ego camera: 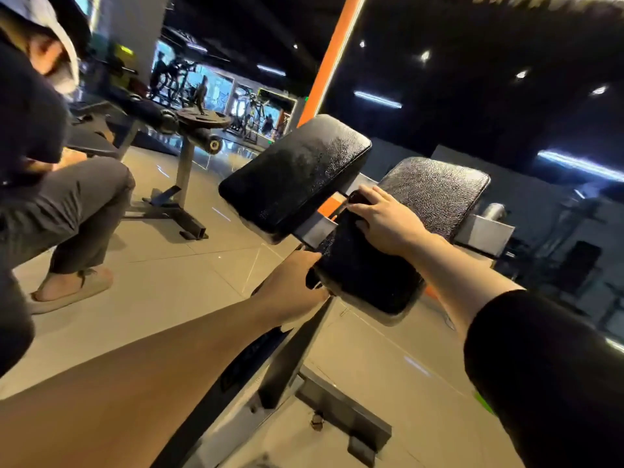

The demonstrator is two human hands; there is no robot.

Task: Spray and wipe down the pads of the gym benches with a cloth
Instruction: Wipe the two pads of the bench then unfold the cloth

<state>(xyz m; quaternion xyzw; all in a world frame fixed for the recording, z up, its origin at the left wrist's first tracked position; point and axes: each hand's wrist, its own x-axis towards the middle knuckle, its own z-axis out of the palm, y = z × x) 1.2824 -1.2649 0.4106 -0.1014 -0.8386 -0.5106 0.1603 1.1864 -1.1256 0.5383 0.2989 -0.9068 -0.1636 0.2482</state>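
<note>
Both hands meet the near pad (368,282): right hand (388,221) presses flat; left hand (293,282) grips its edge, fingers hidden.

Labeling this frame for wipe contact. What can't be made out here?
- Cloth: head view shows none for certain; something dark lies under the right hand on the near pad, and black on black blurs it.
- Left hand: fingers tucked under the near pad's edge, grip hidden.
- Spray bottle: not in view.
- Far pad: near corner covered by the right hand.
- Bench frame: partly behind the left forearm.
</note>
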